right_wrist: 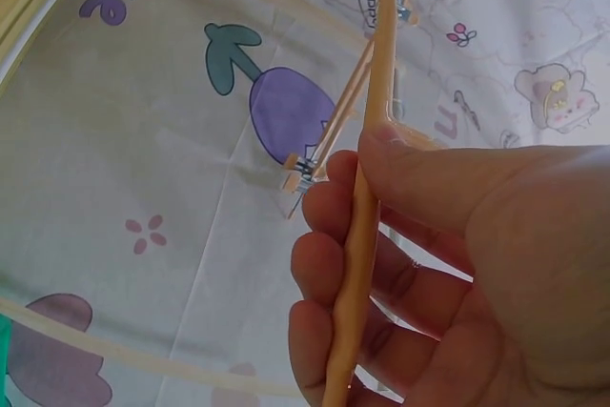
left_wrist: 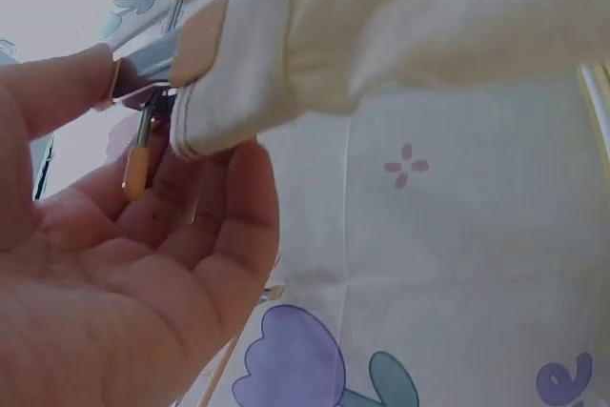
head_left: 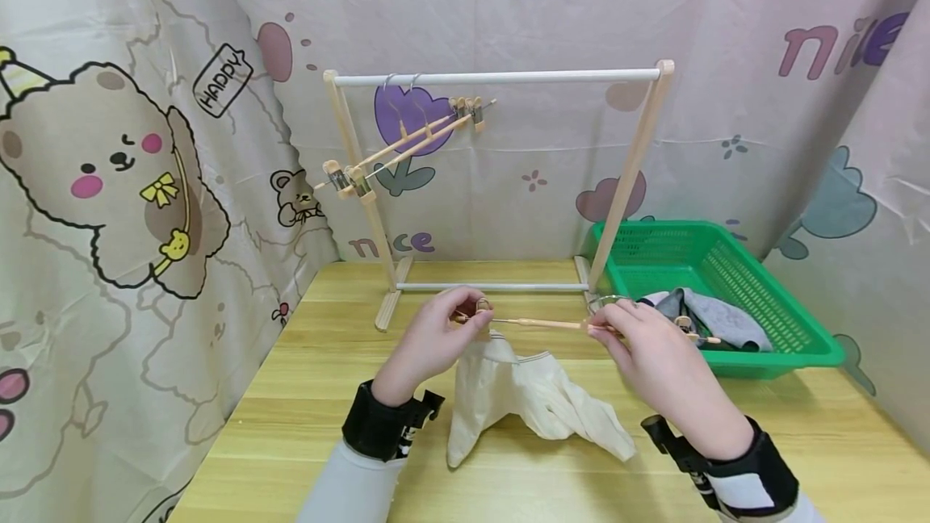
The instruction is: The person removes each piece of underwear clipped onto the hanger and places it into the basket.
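Note:
My left hand (head_left: 445, 331) pinches a clip (left_wrist: 198, 42) at one end of a wooden clip hanger (head_left: 546, 324). In the left wrist view, the clip's wooden pad lies against the waistband of small cream trousers (head_left: 541, 398). My thumb is on the clip's outer end, and the other fingers curl below. The trousers hang from there, with their legs down at the table. My right hand (head_left: 657, 345) grips the hanger's bar near its middle, thumb on one side and fingers on the other. The hanger's far clip (head_left: 683, 323) shows past the right hand, over the basket.
A drying rack (head_left: 501, 77) stands at the back of the wooden table (head_left: 291, 394). Two clip hangers (head_left: 414, 144) hang on its left part. At the right, a green basket (head_left: 799, 345) holds grey and dark clothes (head_left: 726, 320). Printed curtains (head_left: 538, 23) surround the table.

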Demonstrator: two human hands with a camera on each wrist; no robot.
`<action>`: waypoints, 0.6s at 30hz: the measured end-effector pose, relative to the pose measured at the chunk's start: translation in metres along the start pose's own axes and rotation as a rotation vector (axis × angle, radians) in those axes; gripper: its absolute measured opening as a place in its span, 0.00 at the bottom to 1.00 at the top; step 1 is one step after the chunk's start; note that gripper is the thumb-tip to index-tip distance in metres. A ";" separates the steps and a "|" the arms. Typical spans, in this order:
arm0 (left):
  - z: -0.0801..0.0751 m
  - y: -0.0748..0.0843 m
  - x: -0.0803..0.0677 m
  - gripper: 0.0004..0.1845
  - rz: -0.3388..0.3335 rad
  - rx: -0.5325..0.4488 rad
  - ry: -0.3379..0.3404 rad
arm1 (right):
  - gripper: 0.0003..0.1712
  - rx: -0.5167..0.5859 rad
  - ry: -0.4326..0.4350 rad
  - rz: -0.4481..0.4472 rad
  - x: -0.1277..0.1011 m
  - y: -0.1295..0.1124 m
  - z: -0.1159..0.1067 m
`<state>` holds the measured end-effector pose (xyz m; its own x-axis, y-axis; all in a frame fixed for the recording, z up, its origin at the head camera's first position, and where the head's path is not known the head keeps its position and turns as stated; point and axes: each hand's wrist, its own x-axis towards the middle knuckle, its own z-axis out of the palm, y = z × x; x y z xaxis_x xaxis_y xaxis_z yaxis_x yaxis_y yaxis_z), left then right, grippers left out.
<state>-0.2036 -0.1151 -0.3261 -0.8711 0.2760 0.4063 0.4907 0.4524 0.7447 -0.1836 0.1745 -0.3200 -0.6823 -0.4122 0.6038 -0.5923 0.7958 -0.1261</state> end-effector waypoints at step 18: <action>0.010 0.006 -0.001 0.02 0.016 -0.014 0.123 | 0.07 0.023 -0.044 0.022 0.001 0.002 -0.001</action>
<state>-0.1990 -0.1041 -0.3273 -0.8599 0.1764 0.4791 0.5046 0.4365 0.7449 -0.1849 0.1757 -0.3189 -0.7134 -0.4139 0.5655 -0.5862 0.7947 -0.1578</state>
